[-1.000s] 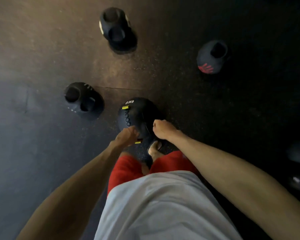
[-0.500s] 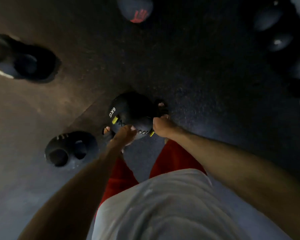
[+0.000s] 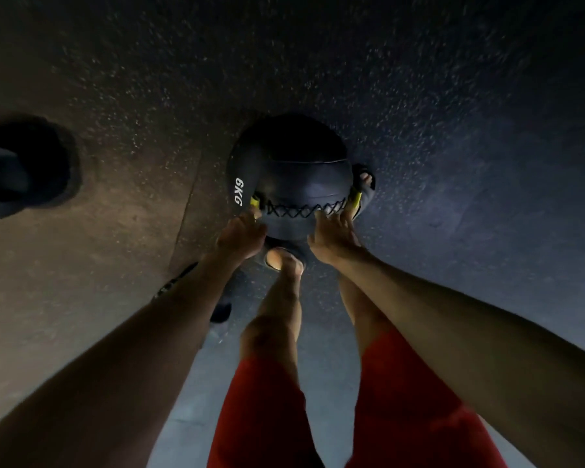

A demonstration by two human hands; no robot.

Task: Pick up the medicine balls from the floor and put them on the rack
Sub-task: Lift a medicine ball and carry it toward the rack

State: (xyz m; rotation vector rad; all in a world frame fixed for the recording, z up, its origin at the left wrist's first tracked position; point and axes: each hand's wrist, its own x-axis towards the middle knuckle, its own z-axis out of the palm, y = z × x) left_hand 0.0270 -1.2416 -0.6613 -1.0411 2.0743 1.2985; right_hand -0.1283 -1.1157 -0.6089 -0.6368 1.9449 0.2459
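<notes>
My left hand (image 3: 240,236) and right hand (image 3: 333,238) each grip the 6KG medicine ball (image 3: 294,177) mid-frame, on its near side. Second ball (image 3: 21,170) at left edge on the floor (image 3: 453,96).

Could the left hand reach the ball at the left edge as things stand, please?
Probably not: the left hand holds the 6KG ball, and the other ball lies apart across the floor.

The person wears red knee-length shorts (image 3: 264,413) and dark open-toed sandals (image 3: 367,198).
</notes>
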